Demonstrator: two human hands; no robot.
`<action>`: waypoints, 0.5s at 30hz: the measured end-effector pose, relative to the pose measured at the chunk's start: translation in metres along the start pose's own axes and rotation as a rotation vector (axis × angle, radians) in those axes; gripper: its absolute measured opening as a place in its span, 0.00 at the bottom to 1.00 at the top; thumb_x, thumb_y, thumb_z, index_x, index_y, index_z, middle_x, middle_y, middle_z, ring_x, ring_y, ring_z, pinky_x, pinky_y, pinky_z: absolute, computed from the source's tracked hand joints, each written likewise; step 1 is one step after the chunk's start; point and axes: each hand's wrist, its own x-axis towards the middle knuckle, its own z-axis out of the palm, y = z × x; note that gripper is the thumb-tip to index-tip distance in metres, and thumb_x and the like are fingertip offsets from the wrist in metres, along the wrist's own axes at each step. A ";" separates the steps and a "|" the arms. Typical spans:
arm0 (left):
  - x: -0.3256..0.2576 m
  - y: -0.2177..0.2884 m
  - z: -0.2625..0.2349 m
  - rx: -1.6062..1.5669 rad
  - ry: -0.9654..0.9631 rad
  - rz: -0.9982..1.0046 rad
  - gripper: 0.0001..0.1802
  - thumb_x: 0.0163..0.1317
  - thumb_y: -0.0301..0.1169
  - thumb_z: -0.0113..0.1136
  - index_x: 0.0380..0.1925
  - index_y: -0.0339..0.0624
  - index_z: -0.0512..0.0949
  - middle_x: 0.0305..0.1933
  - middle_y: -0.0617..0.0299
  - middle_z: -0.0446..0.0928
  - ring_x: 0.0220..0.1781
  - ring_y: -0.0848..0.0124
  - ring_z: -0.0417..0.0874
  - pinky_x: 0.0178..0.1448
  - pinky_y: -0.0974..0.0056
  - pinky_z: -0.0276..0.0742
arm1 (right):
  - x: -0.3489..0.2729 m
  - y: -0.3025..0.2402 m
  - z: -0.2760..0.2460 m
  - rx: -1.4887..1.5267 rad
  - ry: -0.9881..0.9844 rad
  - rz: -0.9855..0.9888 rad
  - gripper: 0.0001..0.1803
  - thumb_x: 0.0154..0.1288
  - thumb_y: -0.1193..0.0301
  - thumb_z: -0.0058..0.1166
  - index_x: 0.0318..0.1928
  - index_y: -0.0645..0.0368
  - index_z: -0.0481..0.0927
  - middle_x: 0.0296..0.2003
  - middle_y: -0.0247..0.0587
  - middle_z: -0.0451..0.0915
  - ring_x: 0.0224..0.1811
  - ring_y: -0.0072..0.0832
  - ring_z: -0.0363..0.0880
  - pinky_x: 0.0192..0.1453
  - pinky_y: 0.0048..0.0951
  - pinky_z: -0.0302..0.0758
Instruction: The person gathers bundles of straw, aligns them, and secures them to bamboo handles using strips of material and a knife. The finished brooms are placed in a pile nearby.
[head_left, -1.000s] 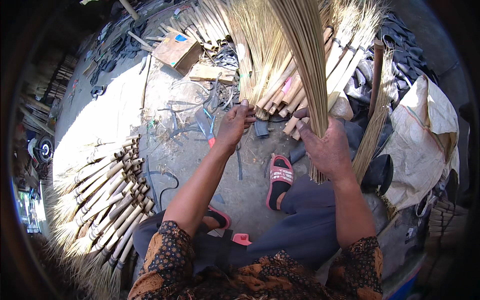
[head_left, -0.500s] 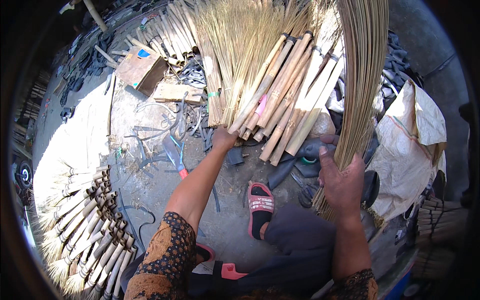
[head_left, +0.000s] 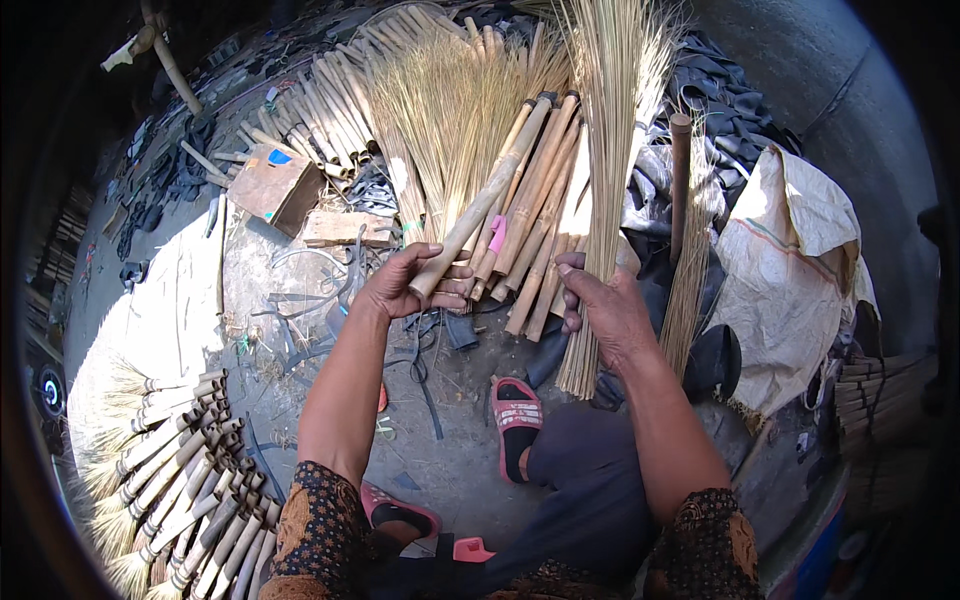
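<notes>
My left hand (head_left: 405,282) is wrapped round the near end of a bamboo handle (head_left: 480,210), which slants away with a dark band at its far end. My right hand (head_left: 608,310) grips a bundle of thin straw-coloured sticks (head_left: 600,180), held upright, its cut ends pointing toward me and its loose tips fanning out at the top. Between the hands lie several other bamboo handles (head_left: 540,215) with dark bands at their far ends. A pink strip (head_left: 498,233) sits among them.
Finished short brooms (head_left: 200,470) are stacked at lower left. Loose bristles (head_left: 440,130) and bamboo tubes (head_left: 335,105) lie at the back. A cardboard box (head_left: 272,185), a wooden block (head_left: 348,228), dark rubber strips (head_left: 420,370), an upright wooden rod (head_left: 681,180) and a white sack (head_left: 790,270) stand around.
My right hand has brought the stick bundle leftward, closer to the handles. My left hand has raised one bamboo handle's near end from the pile and moved slightly left.
</notes>
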 end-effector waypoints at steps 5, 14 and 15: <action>0.000 -0.021 0.067 0.468 0.371 0.032 0.16 0.70 0.34 0.70 0.49 0.41 0.74 0.30 0.68 0.76 0.22 0.80 0.75 0.24 0.71 0.73 | 0.028 0.010 0.004 0.090 0.052 0.049 0.06 0.74 0.69 0.61 0.45 0.57 0.80 0.25 0.30 0.74 0.18 0.21 0.71 0.22 0.28 0.73; -0.074 -0.222 0.089 0.768 0.368 0.281 0.32 0.72 0.40 0.68 0.68 0.39 0.67 0.37 0.62 0.78 0.32 0.74 0.80 0.37 0.65 0.79 | 0.034 0.012 0.021 0.252 -0.258 0.047 0.19 0.75 0.57 0.66 0.33 0.57 0.79 0.21 0.30 0.73 0.18 0.22 0.73 0.24 0.29 0.76; -0.077 -0.234 0.086 0.799 0.364 0.346 0.34 0.72 0.41 0.69 0.69 0.39 0.66 0.38 0.61 0.78 0.34 0.73 0.80 0.40 0.64 0.80 | 0.028 0.010 0.022 0.232 -0.347 0.017 0.20 0.73 0.55 0.68 0.34 0.58 0.80 0.21 0.29 0.73 0.19 0.22 0.74 0.25 0.29 0.77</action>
